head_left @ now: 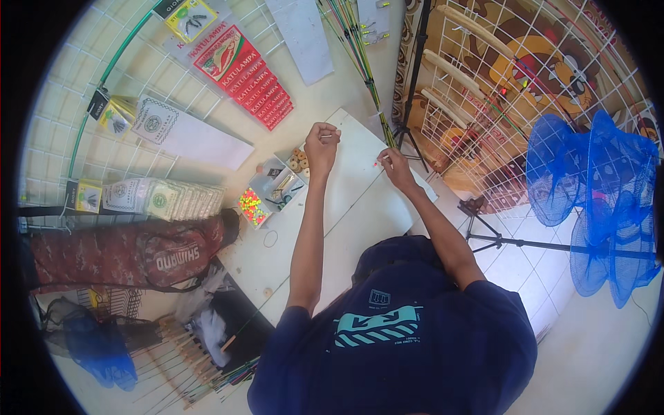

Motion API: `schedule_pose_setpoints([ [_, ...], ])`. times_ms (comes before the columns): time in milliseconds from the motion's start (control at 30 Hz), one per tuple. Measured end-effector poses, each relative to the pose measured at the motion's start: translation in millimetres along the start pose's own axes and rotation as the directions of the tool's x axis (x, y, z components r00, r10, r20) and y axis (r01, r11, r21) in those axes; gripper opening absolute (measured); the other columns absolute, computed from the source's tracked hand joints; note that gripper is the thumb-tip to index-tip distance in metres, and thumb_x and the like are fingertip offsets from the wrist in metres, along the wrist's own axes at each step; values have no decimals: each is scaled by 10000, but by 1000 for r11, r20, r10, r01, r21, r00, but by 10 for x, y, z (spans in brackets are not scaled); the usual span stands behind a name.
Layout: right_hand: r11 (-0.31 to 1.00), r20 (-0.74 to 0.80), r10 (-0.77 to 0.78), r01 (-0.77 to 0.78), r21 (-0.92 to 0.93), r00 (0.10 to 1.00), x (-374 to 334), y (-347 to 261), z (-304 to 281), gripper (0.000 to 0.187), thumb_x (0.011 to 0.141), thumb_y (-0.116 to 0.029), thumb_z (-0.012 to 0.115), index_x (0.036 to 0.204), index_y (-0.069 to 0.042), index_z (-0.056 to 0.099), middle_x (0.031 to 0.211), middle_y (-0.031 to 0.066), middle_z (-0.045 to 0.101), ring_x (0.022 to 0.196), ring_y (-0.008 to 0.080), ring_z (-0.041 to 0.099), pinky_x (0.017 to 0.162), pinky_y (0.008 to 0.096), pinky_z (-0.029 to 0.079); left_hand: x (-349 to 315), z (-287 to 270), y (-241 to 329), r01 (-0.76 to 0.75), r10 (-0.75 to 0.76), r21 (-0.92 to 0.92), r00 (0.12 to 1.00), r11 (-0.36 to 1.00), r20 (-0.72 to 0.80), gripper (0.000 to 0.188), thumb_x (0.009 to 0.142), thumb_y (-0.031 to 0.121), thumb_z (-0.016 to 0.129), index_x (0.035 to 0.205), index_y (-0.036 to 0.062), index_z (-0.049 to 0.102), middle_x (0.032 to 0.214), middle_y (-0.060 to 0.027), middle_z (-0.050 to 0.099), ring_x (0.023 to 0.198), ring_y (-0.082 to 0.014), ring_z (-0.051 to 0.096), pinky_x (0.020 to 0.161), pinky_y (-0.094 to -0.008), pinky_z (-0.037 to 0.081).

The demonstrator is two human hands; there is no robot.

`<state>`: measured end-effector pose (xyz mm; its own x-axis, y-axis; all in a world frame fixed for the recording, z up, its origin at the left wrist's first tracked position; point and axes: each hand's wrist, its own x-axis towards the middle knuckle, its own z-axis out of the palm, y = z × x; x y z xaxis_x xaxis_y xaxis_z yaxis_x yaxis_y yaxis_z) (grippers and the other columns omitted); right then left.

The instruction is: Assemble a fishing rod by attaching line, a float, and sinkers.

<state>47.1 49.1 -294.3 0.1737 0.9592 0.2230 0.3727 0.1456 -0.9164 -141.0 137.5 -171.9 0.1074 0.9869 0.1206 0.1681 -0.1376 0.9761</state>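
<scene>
Left hand: raised over the white counter, the left hand has its fingers curled in; whether it pinches something fine cannot be told.
Right hand: farther right, the right hand bends its fingertips together, their grip too small to make out.
Small red piece: a red speck shows just beside the right fingertips, toward the counter's far right edge; its exact nature is unclear.
Progress: fine handwork appears under way, judging by the raised hands; no finished piece can be picked out, and plenty of loose beads sit unused.
Box: left of the left hand, a divided clear box stands on the counter.
Near compartment: crowded with yellow, orange and pink beads.
Middle compartments: small tools or fittings, too indistinct to name.
Far end: tan, spool-like pieces cluster together.
</scene>
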Motion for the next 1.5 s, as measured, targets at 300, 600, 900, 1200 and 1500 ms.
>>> schedule_pose_setpoints([
  [300, 998, 65, 21, -17, -68, 998, -25, 226, -81, 51, 883, -13, 542, 929, -33, 551, 913, 130, 576, 904, 291, 579, 800, 384, 446, -67, -87, -62, 14, -14, -7, 1000, 1000, -7, 138, 841, 32, 674, 938, 22, 577, 844, -59, 627, 711, -124, 619, 648, -246, 491],
  [600, 975, 96, -64, 82, -206, 993, -45, 400, -70, 78, 897, -1, 516, 974, 11, 503, 907, 159, 570, 912, 332, 568, 834, 385, 440, -128, -131, -118, 4, -3, -46, 1000, 999, 16, 139, 844, 30, 675, 924, 23, 562, 833, -45, 610, 691, -110, 597, 634, -240, 482],
  [900, 991, 125, 39, -23, -131, 991, -92, 432, -145, 76, 922, -79, 522, 949, -7, 523, 846, 138, 621, 840, 324, 605, 764, 417, 466, -152, -110, -101, 52, -51, -47, 998, 998, 37, 137, 842, 29, 679, 916, 28, 565, 826, -36, 606, 690, -106, 594, 636, -237, 477],
  [1200, 968, 222, 94, -36, -249, 971, -132, 383, -183, 96, 942, -90, 452, 961, -14, 505, 888, 173, 596, 882, 333, 594, 796, 406, 458, -130, -166, -35, 44, -43, -62, 999, 997, 25, 131, 848, 34, 677, 912, 36, 563, 827, -32, 601, 690, -104, 579, 645, -242, 471],
  [1500, 991, 171, 21, 1, -132, 985, -186, 499, -145, 61, 939, -65, 456, 972, -32, 495, 877, 181, 591, 903, 363, 597, 806, 446, 446, -120, -235, -62, 46, -43, -82, 999, 996, 32, 137, 850, 28, 671, 926, 20, 557, 845, -47, 597, 692, -104, 587, 636, -230, 475],
])
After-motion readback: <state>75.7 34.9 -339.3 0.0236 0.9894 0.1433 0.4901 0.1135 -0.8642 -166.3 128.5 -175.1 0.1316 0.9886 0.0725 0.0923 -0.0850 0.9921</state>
